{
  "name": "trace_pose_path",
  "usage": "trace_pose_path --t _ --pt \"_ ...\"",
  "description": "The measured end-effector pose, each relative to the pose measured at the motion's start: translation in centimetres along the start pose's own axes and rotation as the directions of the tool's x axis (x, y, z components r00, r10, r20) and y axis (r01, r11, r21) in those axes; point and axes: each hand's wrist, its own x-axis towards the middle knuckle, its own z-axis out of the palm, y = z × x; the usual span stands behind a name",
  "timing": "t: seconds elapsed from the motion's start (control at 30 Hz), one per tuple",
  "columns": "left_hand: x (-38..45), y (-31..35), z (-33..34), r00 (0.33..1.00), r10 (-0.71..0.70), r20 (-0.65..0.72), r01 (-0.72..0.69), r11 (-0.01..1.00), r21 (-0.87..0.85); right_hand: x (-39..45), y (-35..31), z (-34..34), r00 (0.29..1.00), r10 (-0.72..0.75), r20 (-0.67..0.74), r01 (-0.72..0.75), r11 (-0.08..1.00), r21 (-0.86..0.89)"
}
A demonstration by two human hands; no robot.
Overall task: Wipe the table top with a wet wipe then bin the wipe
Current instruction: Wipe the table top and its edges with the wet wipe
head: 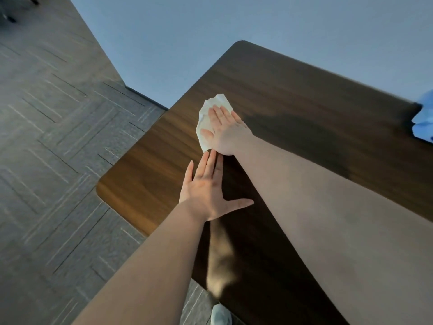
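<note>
A white wet wipe (207, 116) lies crumpled on the dark wooden table top (293, 95), toward its left edge. My right hand (223, 131) presses flat on the wipe, fingers together and pointing away from me, covering its lower right part. My left hand (208, 192) rests flat on the bare wood just below the wipe, fingers spread, thumb stuck out to the right, fingertips almost touching the right hand's heel. Both forearms reach in from the bottom of the view.
The table's left edge (150, 139) and rounded near corner (100, 191) border grey patterned carpet (54, 141). A plain wall (210, 31) stands behind the table. A blue object (424, 120) sits at the table's far right edge. A light shoe (220, 315) shows at the bottom.
</note>
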Motion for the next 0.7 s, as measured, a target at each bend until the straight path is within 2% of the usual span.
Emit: trace_pose_path --t 0.17,0.33,0.4,0.5,0.6,0.7 --pt "0.0 0.1 -0.3 0.999 0.001 0.032 -0.001 1.0 -0.011 -4.9 1.7 0.7 0.997 0.075 0.028 -0.078 0.99 0.113" --pt "0.0 1.1 -1.6 0.993 -0.024 0.112 0.006 0.988 0.157 -12.6 7.0 1.8 0.97 0.236 0.055 -0.241 0.963 0.123" --pt "-0.3 2.3 -2.0 0.989 0.062 0.134 -0.094 0.966 0.243 -16.1 9.6 2.4 0.951 0.303 0.056 -0.308 0.941 0.136" --pt "-1.1 5.6 -2.0 0.962 0.232 0.145 -0.263 0.928 0.262 -21.0 12.8 3.2 0.921 0.385 0.056 -0.389 0.91 0.142" --pt "-1.5 11.4 -1.2 0.93 0.342 0.137 -0.366 0.902 0.228 -26.3 16.2 3.8 0.873 0.484 0.06 -0.487 0.856 0.172" --pt "-1.6 19.0 0.3 0.885 0.432 0.174 -0.462 0.863 0.206 -33.0 20.8 5.0 0.784 0.618 0.058 -0.617 0.765 0.185"
